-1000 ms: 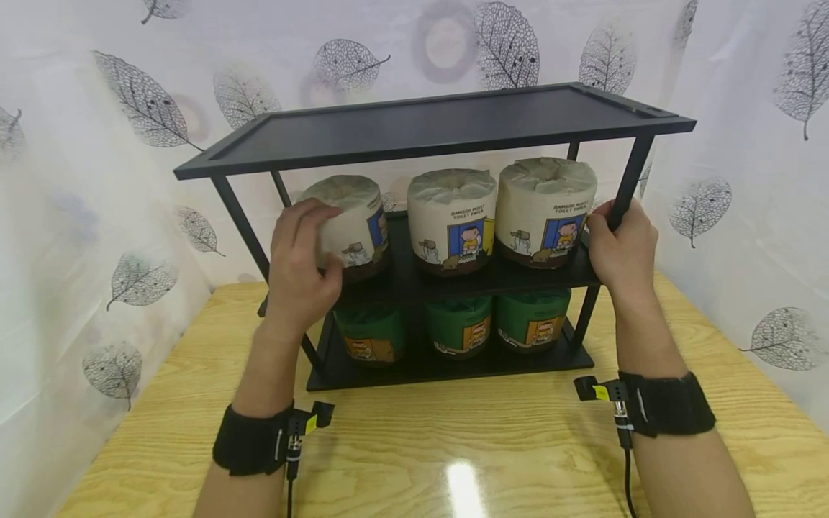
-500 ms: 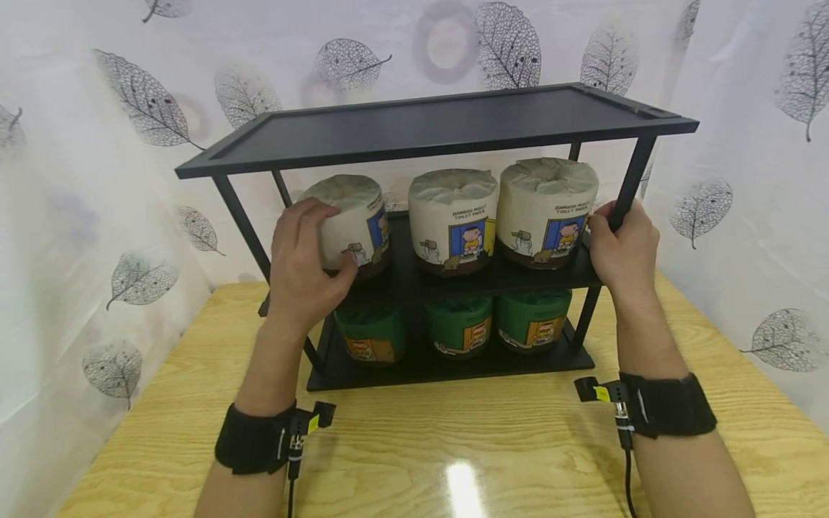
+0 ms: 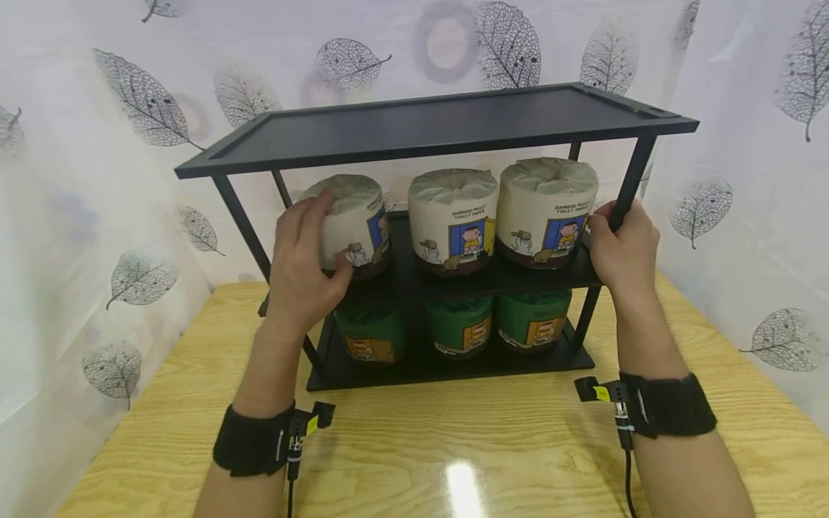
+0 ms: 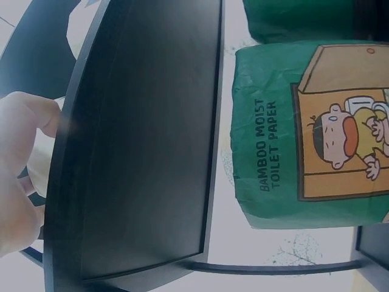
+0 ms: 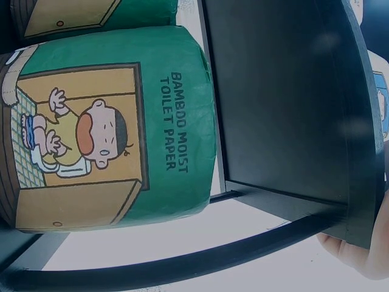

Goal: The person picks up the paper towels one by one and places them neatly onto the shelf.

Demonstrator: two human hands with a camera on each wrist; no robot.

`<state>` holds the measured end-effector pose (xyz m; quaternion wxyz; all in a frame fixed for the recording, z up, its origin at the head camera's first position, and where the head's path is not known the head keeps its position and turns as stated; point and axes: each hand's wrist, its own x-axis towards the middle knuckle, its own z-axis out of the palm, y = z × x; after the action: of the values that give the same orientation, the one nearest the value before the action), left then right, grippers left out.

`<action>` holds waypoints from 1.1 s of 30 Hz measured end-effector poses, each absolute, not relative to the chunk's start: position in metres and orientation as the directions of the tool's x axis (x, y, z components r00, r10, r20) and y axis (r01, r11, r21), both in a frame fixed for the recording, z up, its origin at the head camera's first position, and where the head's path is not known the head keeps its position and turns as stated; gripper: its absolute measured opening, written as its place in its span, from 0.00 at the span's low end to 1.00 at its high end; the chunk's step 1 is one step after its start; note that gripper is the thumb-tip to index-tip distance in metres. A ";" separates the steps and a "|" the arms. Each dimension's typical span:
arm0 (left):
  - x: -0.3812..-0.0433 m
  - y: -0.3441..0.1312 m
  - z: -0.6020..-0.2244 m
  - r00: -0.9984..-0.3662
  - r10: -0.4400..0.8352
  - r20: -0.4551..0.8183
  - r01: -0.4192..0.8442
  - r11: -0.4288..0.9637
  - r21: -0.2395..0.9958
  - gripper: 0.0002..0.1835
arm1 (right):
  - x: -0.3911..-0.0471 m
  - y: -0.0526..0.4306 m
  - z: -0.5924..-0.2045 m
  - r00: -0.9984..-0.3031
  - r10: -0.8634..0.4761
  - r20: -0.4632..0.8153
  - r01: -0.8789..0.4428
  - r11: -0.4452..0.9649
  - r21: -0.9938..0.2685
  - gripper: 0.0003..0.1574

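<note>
A black shelf rack (image 3: 453,119) carries cream toilet paper rolls on its middle shelf. My left hand (image 3: 298,255) holds the left cream roll (image 3: 352,216), thumb on its front and fingers over its left side and top. The middle cream roll (image 3: 435,216) and the right cream roll (image 3: 526,208) sit apart from it. At the shelf's right end, my right hand (image 3: 624,248) grips the rack by the front post (image 3: 635,173); its fingers are partly hidden behind. In the right wrist view, fingertips (image 5: 340,246) show below the shelf edge.
Three green toilet paper rolls (image 3: 458,325) stand on the bottom shelf, with one green roll (image 4: 273,152) large in the left wrist view. The rack stands on a wood-grain table (image 3: 388,432). A leaf-print curtain (image 3: 414,43) hangs close behind.
My left thumb has slid rightward across the left roll's front. The index finger has lifted onto the roll's top. My right hand stays in place on the rack.
</note>
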<state>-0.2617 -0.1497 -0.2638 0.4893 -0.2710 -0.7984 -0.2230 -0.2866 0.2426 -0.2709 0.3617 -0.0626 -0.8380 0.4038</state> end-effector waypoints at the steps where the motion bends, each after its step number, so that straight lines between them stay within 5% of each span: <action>1: -0.262 -0.150 -0.264 -0.374 0.227 0.899 0.647 0.759 0.077 0.36 | -0.287 0.243 -0.271 -0.733 0.398 0.552 -0.183 0.666 -0.723 0.15; 23: -0.262 -0.153 -0.265 -0.406 0.258 0.877 0.656 0.751 0.083 0.34 | -0.287 0.243 -0.271 -0.741 0.401 0.539 -0.168 0.667 -0.726 0.15; 33: -0.265 -0.154 -0.263 -0.332 0.281 0.900 0.691 0.722 0.030 0.36 | -0.288 0.243 -0.271 -0.737 0.404 0.542 -0.170 0.665 -0.727 0.15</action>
<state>-0.2653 -0.1538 -0.2625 0.4889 -0.3079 -0.7888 -0.2097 -0.2877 0.2425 -0.2711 0.3558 -0.0697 -0.8401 0.4034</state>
